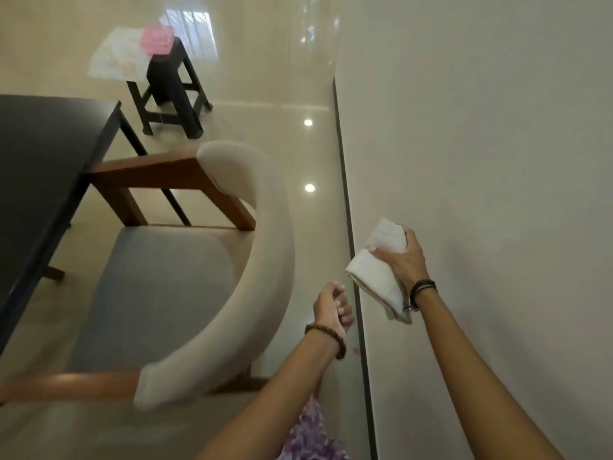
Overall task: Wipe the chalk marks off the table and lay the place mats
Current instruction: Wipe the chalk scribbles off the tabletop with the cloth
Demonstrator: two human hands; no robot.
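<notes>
While the right hand (pixel 406 260) grips a folded white cloth (pixel 381 270) at about four o'clock, fingers and thumb curled round its middle so that both ends stick out, the left hand (pixel 331 307) hangs just beside it toward five o'clock with its fingers loosely curled and nothing in them. Both hands are held in front of a pale wall (pixel 481 127), well apart from the dark table (pixel 39 167), whose top fills the nine o'clock edge. Between table and hands stands a chair (pixel 199 277) with a grey seat, a curved cream back and wooden arms, drawn up to the table's edge. Toward eleven o'clock a dark stool (pixel 169 91) stands on the glossy floor (pixel 282 94), carrying a blurred pink thing (pixel 156 41) on its top. A beaded bracelet (pixel 328 333) circles the left wrist and dark bands (pixel 421 290) circle the right
</notes>
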